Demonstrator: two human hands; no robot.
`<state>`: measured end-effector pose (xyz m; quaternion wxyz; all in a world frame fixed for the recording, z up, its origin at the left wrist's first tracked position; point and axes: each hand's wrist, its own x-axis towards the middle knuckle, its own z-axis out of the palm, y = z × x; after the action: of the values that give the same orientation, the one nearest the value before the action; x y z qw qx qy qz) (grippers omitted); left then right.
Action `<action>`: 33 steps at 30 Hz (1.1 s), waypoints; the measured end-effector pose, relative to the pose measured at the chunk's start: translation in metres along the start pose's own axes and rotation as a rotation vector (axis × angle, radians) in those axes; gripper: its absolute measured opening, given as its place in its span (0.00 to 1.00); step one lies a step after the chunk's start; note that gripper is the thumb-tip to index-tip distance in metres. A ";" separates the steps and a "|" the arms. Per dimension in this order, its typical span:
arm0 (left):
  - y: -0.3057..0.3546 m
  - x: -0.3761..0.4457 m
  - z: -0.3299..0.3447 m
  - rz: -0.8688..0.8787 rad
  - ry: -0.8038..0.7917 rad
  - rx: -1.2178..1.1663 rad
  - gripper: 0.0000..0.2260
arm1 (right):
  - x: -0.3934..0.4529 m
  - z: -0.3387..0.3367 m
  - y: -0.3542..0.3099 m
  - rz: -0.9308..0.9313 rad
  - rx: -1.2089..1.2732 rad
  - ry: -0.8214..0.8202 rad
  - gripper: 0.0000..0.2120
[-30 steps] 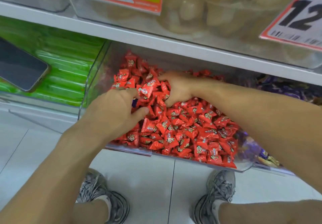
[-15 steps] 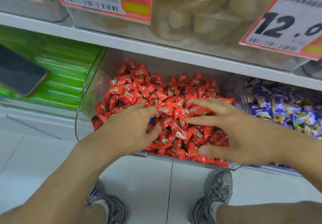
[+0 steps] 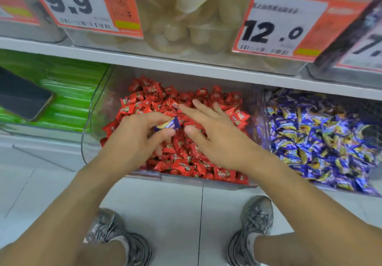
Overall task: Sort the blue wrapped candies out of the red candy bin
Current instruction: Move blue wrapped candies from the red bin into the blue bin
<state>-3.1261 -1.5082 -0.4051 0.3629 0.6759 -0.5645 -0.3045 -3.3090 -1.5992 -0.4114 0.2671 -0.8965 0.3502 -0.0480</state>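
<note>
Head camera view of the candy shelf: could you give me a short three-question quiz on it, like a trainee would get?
1. True or false: the left hand pinches a blue wrapped candy.
2. The bin of blue candies stands where, seen from the red candy bin? A) to its left B) to its right C) on the shelf above
3. Fill in: the fingers of the right hand are ____ over the red candies.

Key: 1 true; 2 B; 3 spread, holding nothing.
</note>
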 end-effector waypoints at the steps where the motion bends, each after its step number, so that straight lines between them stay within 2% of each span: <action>1: 0.005 -0.001 0.002 0.016 -0.004 -0.020 0.08 | -0.011 -0.008 -0.009 -0.064 0.072 0.106 0.24; 3: 0.021 -0.004 0.012 0.049 -0.059 -0.086 0.10 | -0.031 -0.014 -0.015 -0.099 0.292 0.185 0.19; 5: 0.040 -0.008 0.027 0.031 -0.096 -0.147 0.11 | -0.047 -0.017 -0.015 -0.055 0.483 0.247 0.11; 7: 0.051 -0.014 0.041 0.023 -0.026 -0.102 0.13 | -0.060 -0.021 -0.009 -0.012 0.567 0.347 0.06; 9: 0.053 -0.021 0.053 0.073 -0.006 0.219 0.21 | -0.075 -0.027 -0.001 0.011 0.599 0.422 0.05; 11: 0.051 -0.029 0.066 0.025 -0.179 0.549 0.32 | -0.091 -0.036 0.012 0.055 0.603 0.514 0.05; 13: 0.044 -0.032 0.081 -0.099 -0.369 0.734 0.30 | -0.106 -0.046 0.027 0.127 0.613 0.608 0.06; 15: 0.041 -0.027 0.091 -0.150 -0.421 0.783 0.26 | -0.119 -0.054 0.048 0.208 0.615 0.689 0.07; 20: 0.038 -0.006 0.099 -0.211 -0.360 0.783 0.24 | -0.142 -0.069 0.103 0.350 0.475 0.847 0.09; 23: 0.044 -0.008 0.101 -0.205 -0.288 0.820 0.24 | -0.151 -0.076 0.125 0.397 0.395 0.865 0.06; 25: 0.052 -0.018 0.104 -0.060 -0.058 0.879 0.20 | -0.158 -0.077 0.135 0.381 0.291 0.809 0.06; 27: 0.058 -0.029 0.107 0.147 0.146 0.775 0.15 | -0.162 -0.077 0.141 0.318 0.125 0.786 0.06; 28: 0.058 -0.034 0.108 0.222 0.165 0.698 0.13 | -0.163 -0.074 0.141 0.300 0.071 0.816 0.07; 30: 0.054 -0.044 0.108 0.303 0.104 0.629 0.12 | -0.164 -0.066 0.126 0.255 0.019 0.896 0.09; 33: 0.044 -0.057 0.100 0.365 0.151 0.614 0.08 | -0.163 -0.040 0.078 -0.010 0.036 0.869 0.09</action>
<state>-3.2420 -1.4713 -0.4235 0.2318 0.6620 -0.7127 -0.0002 -3.4893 -1.5582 -0.4004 0.1101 -0.7898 0.4250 -0.4283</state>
